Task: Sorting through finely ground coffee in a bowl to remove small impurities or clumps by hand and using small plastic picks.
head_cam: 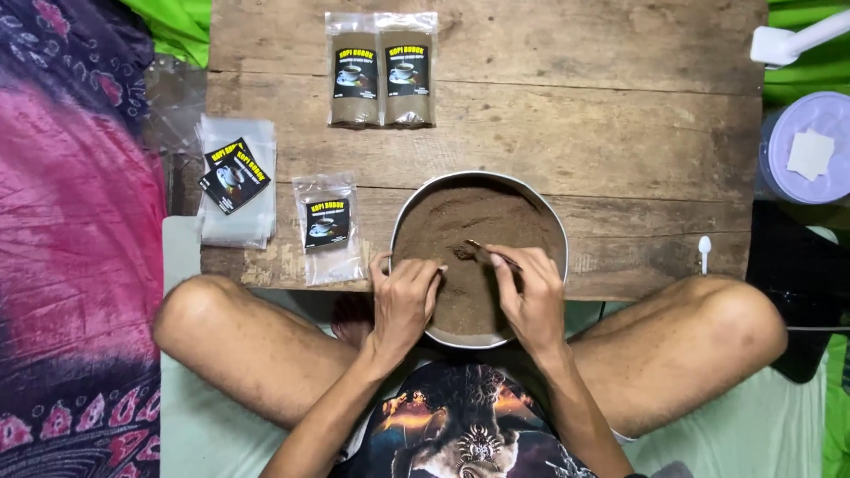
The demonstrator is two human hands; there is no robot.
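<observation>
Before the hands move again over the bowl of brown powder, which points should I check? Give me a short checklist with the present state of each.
1. Metal bowl rests fully on the wooden board: not ok, its near rim overhangs the edge.
2. Right hand has the spoon in its grip: ok.
3. Left hand holds a pouch: cannot tell, fingers hide it.
4. Empty labelled pouch lies beside the bowl: ok.
5. Two filled pouches lie apart from the bowl: ok.

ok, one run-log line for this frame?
left hand: over bowl, on powder | right hand: holds spoon in brown powder | two filled pouches at table's far edge
</observation>
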